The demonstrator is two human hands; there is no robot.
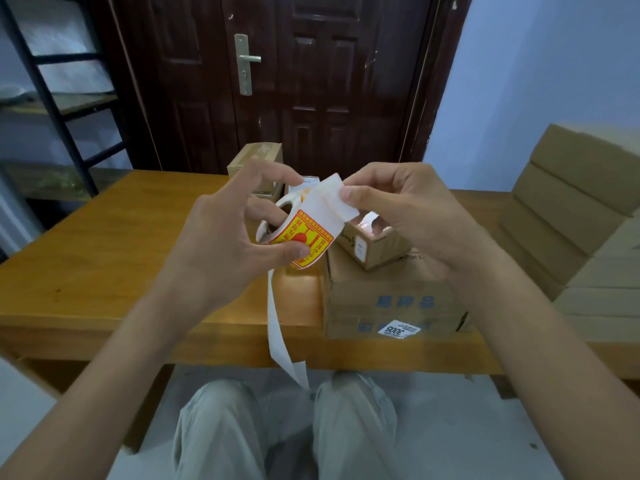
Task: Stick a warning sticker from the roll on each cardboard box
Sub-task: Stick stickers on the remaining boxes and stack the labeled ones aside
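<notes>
My left hand grips the sticker roll above the table's near edge, thumb pressed on a red-and-yellow warning sticker. My right hand pinches a peeled sticker with its white back toward me, lifted off the roll. A long strip of empty white backing paper hangs from the roll down past the table edge. Below my right hand lies a large flat cardboard box with blue print, and a small open box sits on top of it. Another small box stands behind my hands.
The wooden table runs across the view. A tall stack of flat cardboard boxes leans at the right. A dark door is behind the table, a metal shelf at the left. My knees are below the table edge.
</notes>
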